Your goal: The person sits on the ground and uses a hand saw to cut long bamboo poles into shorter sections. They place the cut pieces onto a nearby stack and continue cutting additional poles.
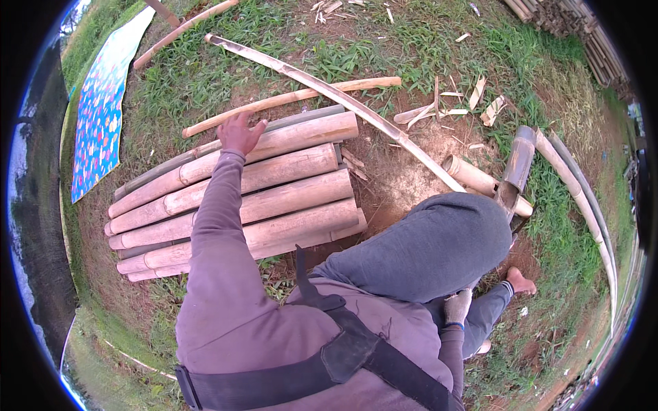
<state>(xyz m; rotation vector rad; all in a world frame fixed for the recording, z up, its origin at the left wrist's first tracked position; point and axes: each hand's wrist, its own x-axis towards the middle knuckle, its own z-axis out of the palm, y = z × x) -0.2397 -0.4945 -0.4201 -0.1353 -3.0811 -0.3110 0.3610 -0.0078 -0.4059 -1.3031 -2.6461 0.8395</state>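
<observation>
My left hand (240, 133) reaches out bare over the far side of a pile of bamboo poles (295, 169). Its fingers and thumb are spread, and it appears to rest on or just above the far poles. The cut poles lie side by side on the ground, left of my bent knee. Low beside my right thigh, my right hand (458, 306) wears a pale knitted glove. That hand looks closed, with a thin pale edge showing just past it; what it grips is mostly hidden by my leg.
A long split bamboo strip (329, 89) slants across the grass, over another thin pole (288, 103). Right of my knee, a dark bamboo piece (519, 161) leans across a short bamboo log (469, 175). Wood chips (478, 92) lie scattered. A blue patterned cloth (103, 116) spreads at far left.
</observation>
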